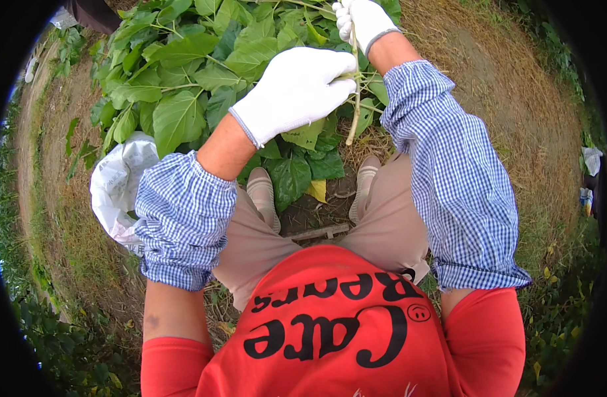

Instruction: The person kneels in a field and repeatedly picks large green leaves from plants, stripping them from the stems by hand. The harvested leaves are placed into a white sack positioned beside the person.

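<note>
A leafy cut branch (356, 94), perhaps mulberry, points toward me with its bare pale end low between my forearms. My right hand (367, 24), in a white knit glove, grips the branch higher up, near the top edge of the view. Against the stem, the gloved thumb and fingers of my left hand (303, 92) pinch a thin green leaf stalk (347, 76). Beneath both hands spreads a heap of broad green leaves (184, 74) on their stems. The far part of the branch is hidden by my right hand and the foliage.
A white plastic bag (117, 183) with its mouth open stands beside my left forearm. My shoes (262, 191) flank the heap's near edge, where a yellow leaf (317, 190) lies. Dry grass and soil (507, 99) stretch to the right. Dark fabric (92, 15) shows at top left.
</note>
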Action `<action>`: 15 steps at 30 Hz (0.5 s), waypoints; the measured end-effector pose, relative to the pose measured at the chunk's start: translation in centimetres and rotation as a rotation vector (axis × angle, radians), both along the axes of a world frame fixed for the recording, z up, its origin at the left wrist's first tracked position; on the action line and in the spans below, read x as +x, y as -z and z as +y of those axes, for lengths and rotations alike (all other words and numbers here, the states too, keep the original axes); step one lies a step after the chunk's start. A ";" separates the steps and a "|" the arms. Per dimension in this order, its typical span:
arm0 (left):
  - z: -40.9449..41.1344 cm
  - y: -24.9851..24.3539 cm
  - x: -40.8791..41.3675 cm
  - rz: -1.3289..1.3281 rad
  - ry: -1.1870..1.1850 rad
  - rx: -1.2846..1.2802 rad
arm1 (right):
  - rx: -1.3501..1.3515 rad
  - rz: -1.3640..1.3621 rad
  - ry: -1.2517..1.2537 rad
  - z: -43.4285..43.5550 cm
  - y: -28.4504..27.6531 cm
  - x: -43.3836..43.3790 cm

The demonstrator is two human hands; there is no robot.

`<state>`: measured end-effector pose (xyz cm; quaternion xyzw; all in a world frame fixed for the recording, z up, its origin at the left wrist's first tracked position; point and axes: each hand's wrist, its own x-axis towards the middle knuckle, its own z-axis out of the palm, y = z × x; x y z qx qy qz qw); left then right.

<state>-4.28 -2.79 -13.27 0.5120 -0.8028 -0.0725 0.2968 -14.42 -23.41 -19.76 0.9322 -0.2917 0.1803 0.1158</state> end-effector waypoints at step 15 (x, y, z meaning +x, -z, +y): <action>-0.2 1.2 -0.1 0.236 0.000 0.422 | -0.037 -0.078 -0.067 -0.2 -1.0 -1.6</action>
